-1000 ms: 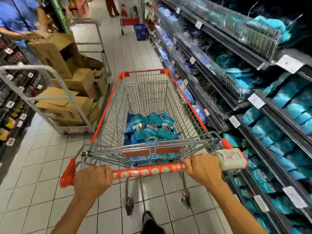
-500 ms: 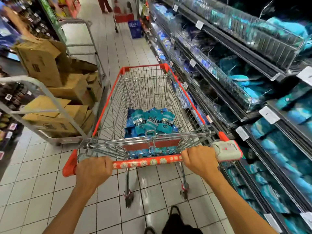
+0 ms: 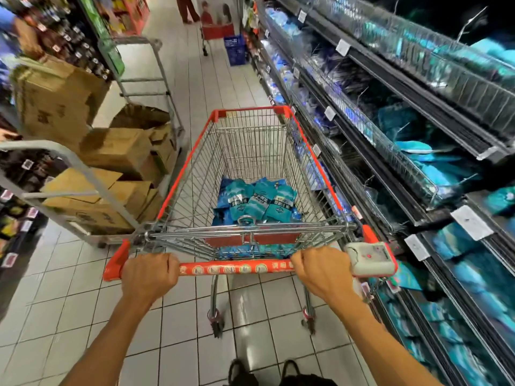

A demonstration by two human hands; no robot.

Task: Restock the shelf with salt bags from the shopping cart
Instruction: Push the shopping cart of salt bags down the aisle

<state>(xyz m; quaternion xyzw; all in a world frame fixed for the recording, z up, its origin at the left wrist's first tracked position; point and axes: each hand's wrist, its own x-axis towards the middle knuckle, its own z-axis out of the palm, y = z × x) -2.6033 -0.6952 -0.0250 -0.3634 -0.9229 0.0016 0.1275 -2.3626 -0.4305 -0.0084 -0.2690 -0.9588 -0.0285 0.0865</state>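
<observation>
A red-trimmed wire shopping cart stands in the aisle ahead of me. Several teal and blue salt bags lie in its basket near the handle end. My left hand grips the orange cart handle at its left part. My right hand grips the same handle at the right, beside a white coin-lock box. The shelf runs along the right, its tiers holding teal and blue bags behind wire fronts.
A grey stock trolley loaded with cardboard boxes stands left of the cart, close to its side. Farther down the aisle are a blue crate, another red cart and a person's legs. White tiled floor lies between.
The cart has rolled forward along the shelf; the box trolley and shelf tiers have slid nearer and past. Both hands keep their grip on the handle.
</observation>
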